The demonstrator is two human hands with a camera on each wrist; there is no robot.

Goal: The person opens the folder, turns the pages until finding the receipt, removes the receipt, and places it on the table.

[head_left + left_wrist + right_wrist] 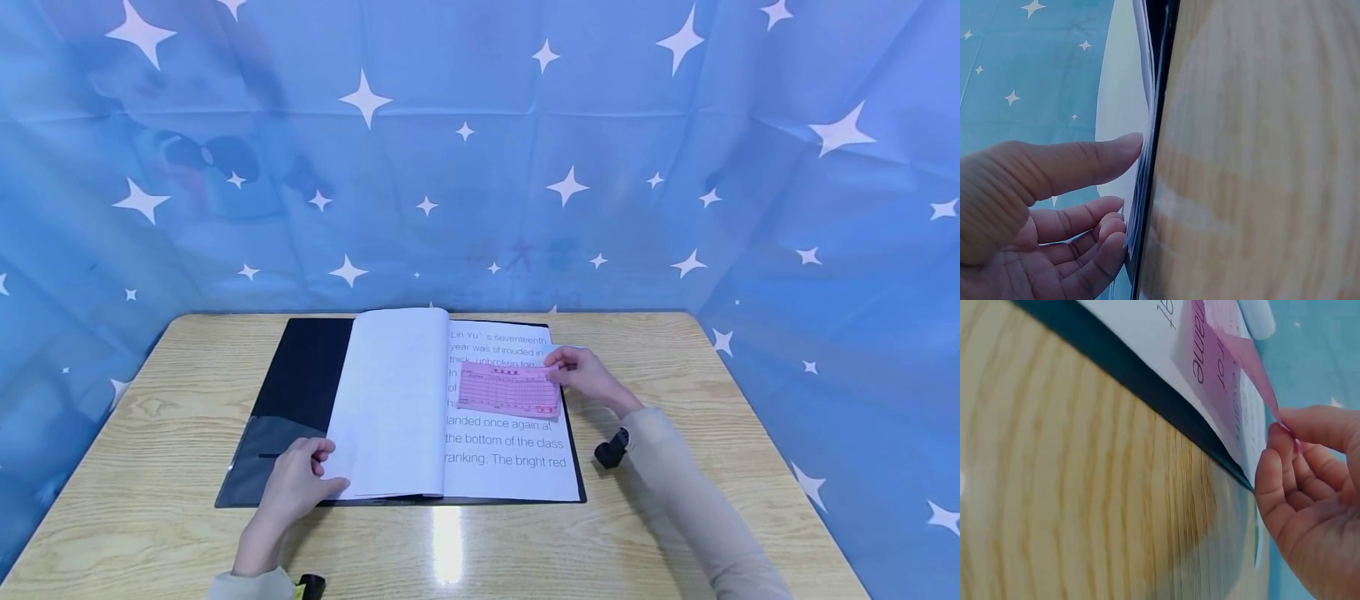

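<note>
An open black folder (307, 358) holds white sheets, with blank pages (390, 400) turned to the left and a page of large printed text (510, 475) on the right. My right hand (588, 379) pinches the right end of a pink printed form slip (506, 390) between thumb and fingers. That slip (1254, 365) tilts up off the printed page in the right wrist view. At the lower left corner of the blank pages, my left hand (294, 479) rests its thumb and loosely bent fingertips against the paper; the thumb (1125, 145) lies along the sheet edges in the left wrist view.
A light blue piece (558, 347) pokes out beside the right hand at the folder's upper right. The folder lies on a wooden table (675, 500). Behind it hangs a blue curtain (480, 225) with white stars. Black wrist cameras (612, 448) sit on both wrists.
</note>
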